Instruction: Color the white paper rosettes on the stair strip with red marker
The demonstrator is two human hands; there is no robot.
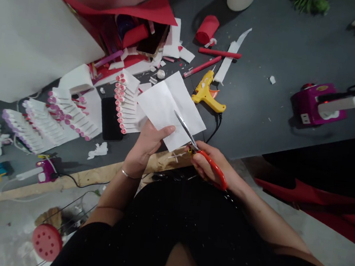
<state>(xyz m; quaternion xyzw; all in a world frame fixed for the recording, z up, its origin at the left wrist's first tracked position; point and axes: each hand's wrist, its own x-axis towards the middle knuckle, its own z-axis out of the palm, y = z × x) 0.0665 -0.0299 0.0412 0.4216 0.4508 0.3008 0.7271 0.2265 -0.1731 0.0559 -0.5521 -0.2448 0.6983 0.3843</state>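
Observation:
My left hand [146, 143] pinches a folded white sheet [170, 107] at its lower edge, holding it up over the dark grey table [263, 40]. My right hand [209, 164] grips orange-handled scissors [192, 139], whose open steel blades lie against the sheet's lower right part. A yellow hot glue gun [206, 96] rests just past the sheet, its black cord running toward my right hand. Beside my left hand lie a black rectangular pad [111, 118] and rows of white strips with pink tips [125, 102].
More pink- and purple-tipped strips [54, 124] fan out at left. Red sticks [219, 52], a red roll [206, 29], and white and red paper scraps [174, 44] lie at the back. A magenta machine [317, 103] stands at right; a large white board [32, 29] leans at upper left.

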